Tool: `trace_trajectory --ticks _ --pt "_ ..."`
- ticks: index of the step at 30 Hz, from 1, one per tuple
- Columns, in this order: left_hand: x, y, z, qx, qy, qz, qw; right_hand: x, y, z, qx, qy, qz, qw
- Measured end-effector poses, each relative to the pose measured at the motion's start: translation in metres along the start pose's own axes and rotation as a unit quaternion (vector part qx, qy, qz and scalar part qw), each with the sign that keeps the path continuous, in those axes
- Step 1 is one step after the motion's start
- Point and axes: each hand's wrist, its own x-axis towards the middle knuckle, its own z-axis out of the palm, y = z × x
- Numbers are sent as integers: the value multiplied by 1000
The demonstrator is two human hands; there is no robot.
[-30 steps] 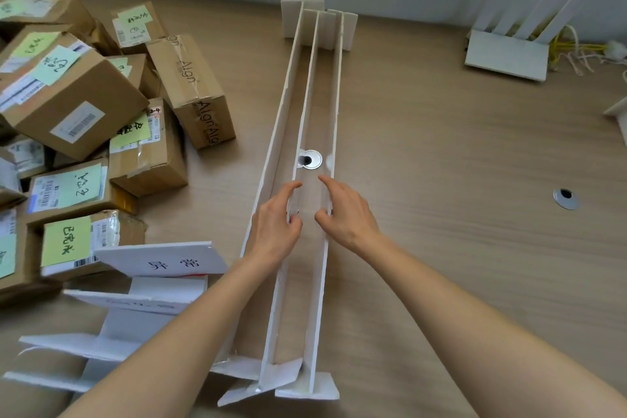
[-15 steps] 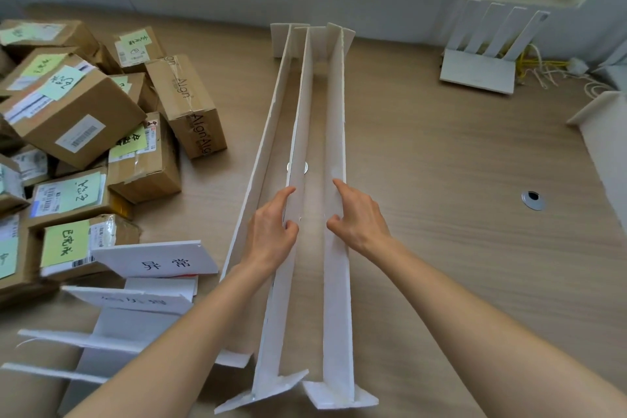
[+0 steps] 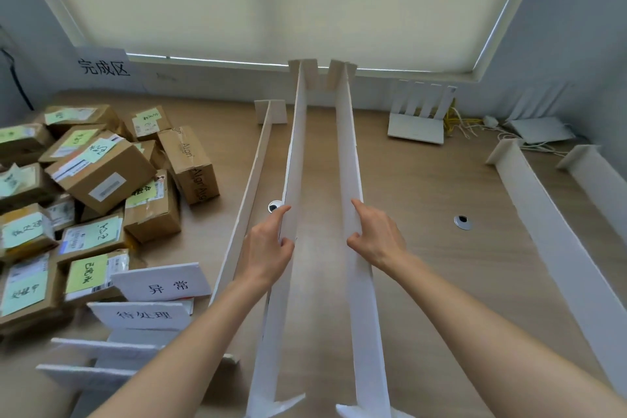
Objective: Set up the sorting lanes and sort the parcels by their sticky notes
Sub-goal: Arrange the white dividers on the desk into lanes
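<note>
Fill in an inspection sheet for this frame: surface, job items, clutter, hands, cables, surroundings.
Surface: wooden tabletop with two grommets.
Job's things: parcels piled left, sticky notes on them; five dividers, two held, one beside them, two far right; label cards.
Clutter: white racks.
Grippers: left hand and right hand each grip a divider.
Cables: yellow and white wires.
Surroundings: blind, wall sign.

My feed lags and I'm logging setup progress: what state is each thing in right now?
Left hand: gripping the middle divider.
Right hand: gripping the right divider.
Middle divider: upright, held.
Right divider: upright, held.
Left divider: standing on the table, not held.
Parcels: heaped at left, unsorted, sticky notes on.
Sign cards: lying near the parcels, not placed.
Spare dividers: standing at far right, untouched.
</note>
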Motion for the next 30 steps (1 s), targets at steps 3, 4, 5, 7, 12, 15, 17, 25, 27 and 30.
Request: trace_trajectory --ticks 3,4,5,7,12,15,17,25,27,30 --pt "-18 28 -21 3 8 20 1000 -29 1 -34 -3 27 5 1000" --pt "-25 38 -28 5 13 28 1000 -40 1 -45 -4 38 6 999" --pt "-32 47 -35 4 18 34 999 -52 2 -55 -5 47 7 999" --pt "-50 66 -51 -5 25 44 999 -79 5 -76 -11 63 8 998" --pt "-97 114 -85 -37 44 75 995 -146 13 -132 -48 77 10 996" --pt "-118 138 -98 -34 60 99 993 -182 21 -161 -61 75 30 995" --pt "-129 151 -102 -29 56 102 993 -201 29 -175 -63 78 42 994" --pt "-158 179 -73 7 25 85 996 -231 88 -193 -59 89 55 993" --pt "-158 184 -55 4 16 73 997 -229 111 -189 -58 79 57 994" --pt "-156 190 -20 16 -7 65 998 -221 145 -179 -66 64 62 994"
